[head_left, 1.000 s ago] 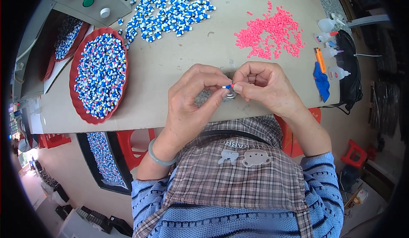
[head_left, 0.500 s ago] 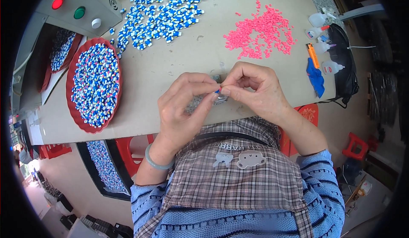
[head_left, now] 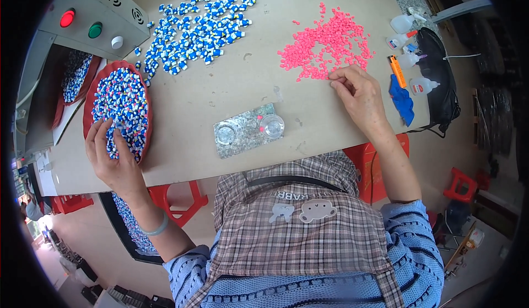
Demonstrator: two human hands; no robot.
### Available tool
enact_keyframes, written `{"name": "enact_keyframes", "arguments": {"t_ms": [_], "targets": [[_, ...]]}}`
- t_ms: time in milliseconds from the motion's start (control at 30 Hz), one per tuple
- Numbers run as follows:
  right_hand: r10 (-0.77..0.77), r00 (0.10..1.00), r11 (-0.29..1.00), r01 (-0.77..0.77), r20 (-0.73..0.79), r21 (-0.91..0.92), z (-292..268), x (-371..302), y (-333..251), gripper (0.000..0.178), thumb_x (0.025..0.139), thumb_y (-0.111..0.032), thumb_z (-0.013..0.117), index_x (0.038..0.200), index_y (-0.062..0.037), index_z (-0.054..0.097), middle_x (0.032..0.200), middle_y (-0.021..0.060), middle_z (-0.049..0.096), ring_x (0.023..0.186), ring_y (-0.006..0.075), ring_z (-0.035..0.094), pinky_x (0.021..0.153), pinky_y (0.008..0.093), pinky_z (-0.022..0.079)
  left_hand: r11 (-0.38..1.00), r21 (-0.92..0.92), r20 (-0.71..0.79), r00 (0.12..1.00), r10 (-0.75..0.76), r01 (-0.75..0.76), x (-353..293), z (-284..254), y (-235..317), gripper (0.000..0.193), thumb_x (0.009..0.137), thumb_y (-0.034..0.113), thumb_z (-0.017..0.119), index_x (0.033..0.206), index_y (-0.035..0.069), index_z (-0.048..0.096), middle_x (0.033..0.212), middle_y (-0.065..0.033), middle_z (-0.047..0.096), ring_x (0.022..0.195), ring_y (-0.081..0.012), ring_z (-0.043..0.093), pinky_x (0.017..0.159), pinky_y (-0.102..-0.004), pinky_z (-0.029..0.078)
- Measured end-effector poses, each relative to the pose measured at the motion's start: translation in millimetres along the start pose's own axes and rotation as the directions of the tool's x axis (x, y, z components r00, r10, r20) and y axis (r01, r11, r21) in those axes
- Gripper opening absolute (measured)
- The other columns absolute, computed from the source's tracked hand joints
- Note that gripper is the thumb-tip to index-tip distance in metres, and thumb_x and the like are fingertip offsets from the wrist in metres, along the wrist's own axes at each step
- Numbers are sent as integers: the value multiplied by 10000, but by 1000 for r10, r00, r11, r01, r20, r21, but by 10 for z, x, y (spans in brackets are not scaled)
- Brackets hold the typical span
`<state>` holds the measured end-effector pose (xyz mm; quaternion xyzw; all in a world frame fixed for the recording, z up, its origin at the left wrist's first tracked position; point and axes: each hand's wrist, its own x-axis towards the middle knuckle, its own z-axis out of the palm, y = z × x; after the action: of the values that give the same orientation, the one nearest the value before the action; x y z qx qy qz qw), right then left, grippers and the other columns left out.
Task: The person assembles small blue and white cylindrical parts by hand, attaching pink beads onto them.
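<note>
My left hand [head_left: 117, 162] is over the near part of a red scalloped tray [head_left: 88, 95] heaped with small blue, white and pink pieces [head_left: 122, 95]. Its fingers are apart and bent down toward the heap; I make out nothing held between them. At the near edge of a scatter of small pink pieces [head_left: 317, 49], my right hand [head_left: 361, 95] brings thumb and forefinger together. Whether a piece is between those tips is hidden. Between my hands lies a speckled, shiny slab [head_left: 245, 121] with two small clear round dishes [head_left: 272, 126]. A couple of pink bits sit beside the right dish.
Blue-and-white pieces [head_left: 193, 38] spread across the far left of the table. A grey machine [head_left: 77, 10] with coloured buttons stands at the left. Small squeeze bottles [head_left: 423, 86], an orange lighter [head_left: 397, 72], a blue scrap [head_left: 401, 101] and a black bag [head_left: 443, 82] line the right edge.
My hands have parted from above the slab, where they pinched a small piece together. The left went to the red tray, the right to the pink pieces. The slab and dishes now show.
</note>
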<state>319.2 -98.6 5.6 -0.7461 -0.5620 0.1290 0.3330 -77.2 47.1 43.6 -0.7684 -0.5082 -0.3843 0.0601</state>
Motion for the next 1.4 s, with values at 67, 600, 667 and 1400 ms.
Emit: {"name": "enact_keyframes", "arguments": {"t_ms": [67, 600, 667, 1400], "targets": [[-16, 999, 999, 14, -30, -40, 34, 24, -7, 109, 814, -16, 701, 913, -4, 659, 829, 96, 647, 739, 227, 672, 679, 347, 533, 995, 88, -4, 999, 38, -38, -27, 33, 97, 205, 850, -33, 643, 1036, 37, 691, 1162, -136, 627, 1094, -290, 595, 903, -386, 489], [-153, 985, 977, 138, 84, 163, 87, 63, -255, 54, 850, 8, 631, 885, 5, 590, 819, 119, 599, 673, 209, 594, 623, 291, 478, 943, -304, 189, 961, 201, -137, 120, 1014, 595, 174, 784, 8, 609, 952, 18, 655, 1013, -171, 609, 985, -336, 598, 820, -438, 516], [-126, 983, 956, 84, 135, 280, 130, 47, -265, 18, 869, 15, 609, 881, 20, 596, 803, 83, 597, 696, 145, 588, 636, 261, 475, 950, -285, 247, 947, 204, -130, 45, 1308, 553, 146, 814, 31, 559, 926, -2, 647, 995, -198, 611, 955, -371, 604, 778, -465, 524], [-58, 898, 583, -324, 435, 746, 290, 60, -28, 52, 934, 4, 578, 961, -27, 545, 894, 61, 578, 724, 97, 565, 638, 226, 481, 682, -668, 379, 925, -32, 298, 28, 938, 885, 105, 858, 23, 600, 951, 21, 647, 921, -120, 604, 820, -245, 642, 717, -354, 520]]}}
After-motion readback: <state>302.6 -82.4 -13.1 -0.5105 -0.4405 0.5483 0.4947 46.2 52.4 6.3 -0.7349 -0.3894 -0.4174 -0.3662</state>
